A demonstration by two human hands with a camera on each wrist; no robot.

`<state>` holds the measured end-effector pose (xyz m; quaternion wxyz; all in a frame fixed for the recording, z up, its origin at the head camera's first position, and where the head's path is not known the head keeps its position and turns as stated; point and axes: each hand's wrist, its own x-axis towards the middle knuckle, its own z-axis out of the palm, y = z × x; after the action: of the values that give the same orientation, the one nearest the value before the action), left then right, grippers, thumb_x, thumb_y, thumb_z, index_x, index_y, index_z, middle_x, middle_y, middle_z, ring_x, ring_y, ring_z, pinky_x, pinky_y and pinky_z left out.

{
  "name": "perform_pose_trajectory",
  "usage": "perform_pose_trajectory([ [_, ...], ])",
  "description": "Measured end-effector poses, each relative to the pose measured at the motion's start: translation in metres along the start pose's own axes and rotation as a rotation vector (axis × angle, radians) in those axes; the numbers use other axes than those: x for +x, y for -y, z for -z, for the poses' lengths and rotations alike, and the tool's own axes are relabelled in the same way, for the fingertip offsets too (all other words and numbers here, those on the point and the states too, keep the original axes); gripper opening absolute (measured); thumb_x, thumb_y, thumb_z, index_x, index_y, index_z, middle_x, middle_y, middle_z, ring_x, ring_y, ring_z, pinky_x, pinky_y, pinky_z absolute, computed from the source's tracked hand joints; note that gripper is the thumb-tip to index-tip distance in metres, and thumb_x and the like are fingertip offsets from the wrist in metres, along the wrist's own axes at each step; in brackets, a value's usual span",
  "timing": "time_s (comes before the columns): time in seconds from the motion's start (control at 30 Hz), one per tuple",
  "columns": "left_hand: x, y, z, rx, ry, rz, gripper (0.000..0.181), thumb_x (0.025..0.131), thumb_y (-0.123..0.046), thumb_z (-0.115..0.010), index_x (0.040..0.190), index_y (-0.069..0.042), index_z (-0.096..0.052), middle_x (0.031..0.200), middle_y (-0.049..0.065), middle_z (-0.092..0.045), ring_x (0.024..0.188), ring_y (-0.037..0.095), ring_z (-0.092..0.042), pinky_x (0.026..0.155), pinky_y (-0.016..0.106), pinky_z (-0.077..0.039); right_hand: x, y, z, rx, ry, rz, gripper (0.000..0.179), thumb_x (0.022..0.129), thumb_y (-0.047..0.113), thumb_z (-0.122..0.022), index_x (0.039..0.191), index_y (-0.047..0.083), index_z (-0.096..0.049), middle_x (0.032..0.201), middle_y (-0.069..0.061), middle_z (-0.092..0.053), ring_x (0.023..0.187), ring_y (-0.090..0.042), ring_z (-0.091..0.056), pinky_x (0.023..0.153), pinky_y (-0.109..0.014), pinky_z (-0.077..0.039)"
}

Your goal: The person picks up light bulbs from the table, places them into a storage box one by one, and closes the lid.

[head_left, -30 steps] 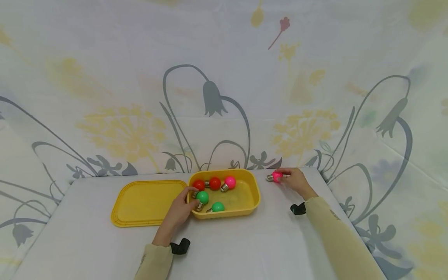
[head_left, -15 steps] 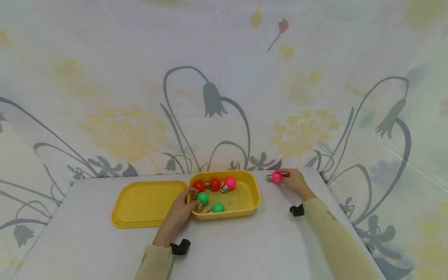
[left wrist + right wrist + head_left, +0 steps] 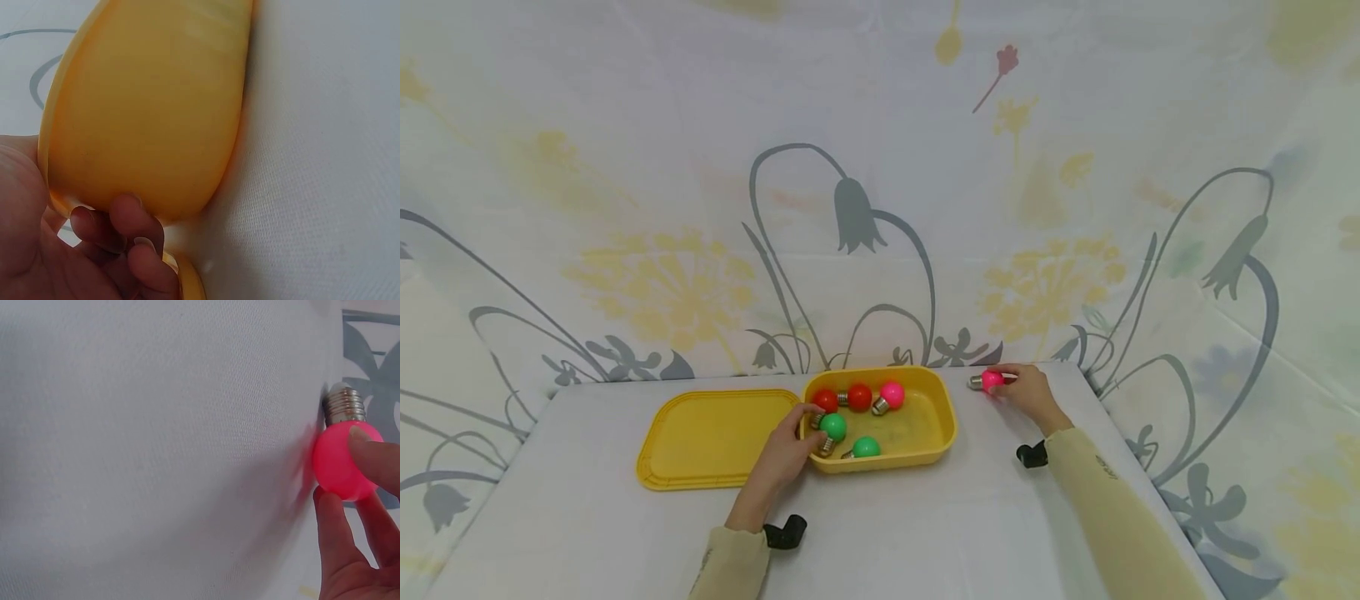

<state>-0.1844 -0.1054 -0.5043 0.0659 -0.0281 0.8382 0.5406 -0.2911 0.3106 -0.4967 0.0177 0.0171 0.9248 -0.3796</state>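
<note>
A yellow plastic tub (image 3: pixel 917 459) stands at the middle of the table. My left hand (image 3: pixel 785 451) grips its left wall, thumb on the near rim side and fingers over the edge; the left wrist view shows several fingers (image 3: pixel 139 219) curled against the tub wall (image 3: pixel 150 112). Inside lie two red bulbs (image 3: pixel 860 397), a pink bulb (image 3: pixel 892 395) and several green bulbs (image 3: pixel 866 447). To the right of the tub, my right hand (image 3: pixel 1032 394) pinches another pink bulb (image 3: pixel 342 459) by its globe. Its metal screw base (image 3: pixel 344 405) points left, and it is at the table surface.
A flat yellow lid (image 3: pixel 715 439) lies on the white table (image 3: pixel 910 533) just left of the tub. A flower-patterned cloth (image 3: pixel 880 167) hangs behind the table's back edge. Black cameras are strapped at both wrists.
Both hands keep their holds, with the bulb and tub in nearly the same spots. The whole head view has shifted slightly downward in the frame.
</note>
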Motion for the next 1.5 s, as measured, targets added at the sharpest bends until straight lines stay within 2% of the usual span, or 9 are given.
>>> perform_pose_trajectory([
  [0.33, 0.001, 0.002, 0.000, -0.002, -0.007, -0.002, 0.033, 0.095, -0.013, -0.064, 0.127, -0.012, -0.057, 0.147, 0.022, -0.045, 0.136, 0.041, -0.038, 0.112, 0.059, -0.029, 0.001, -0.005, -0.002, -0.005, -0.034, 0.033, 0.041, 0.083, 0.009, -0.079, 0.122, 0.002, -0.070, 0.122, -0.024, -0.065, 0.108, -0.040, -0.062, 0.095, -0.051, -0.049],
  [0.97, 0.000, 0.002, 0.000, -0.002, -0.007, -0.008, 0.032, 0.095, -0.013, -0.064, 0.126, -0.012, -0.057, 0.147, 0.023, -0.046, 0.137, 0.041, -0.038, 0.112, 0.059, -0.030, 0.001, -0.010, -0.005, 0.026, -0.037, 0.000, 0.042, 0.085, 0.007, -0.076, 0.126, 0.002, -0.067, 0.127, -0.024, -0.063, 0.113, -0.041, -0.058, 0.098, -0.051, -0.048],
  [1.5, 0.000, -0.001, -0.001, 0.009, -0.023, -0.013, 0.031, 0.094, -0.011, -0.064, 0.125, -0.011, -0.058, 0.145, 0.022, -0.047, 0.135, 0.041, -0.041, 0.112, 0.059, -0.031, -0.002, -0.007, -0.002, 0.045, -0.032, 0.083, 0.040, 0.087, 0.006, -0.074, 0.125, 0.000, -0.066, 0.125, -0.024, -0.063, 0.110, -0.041, -0.060, 0.093, -0.049, -0.052],
])
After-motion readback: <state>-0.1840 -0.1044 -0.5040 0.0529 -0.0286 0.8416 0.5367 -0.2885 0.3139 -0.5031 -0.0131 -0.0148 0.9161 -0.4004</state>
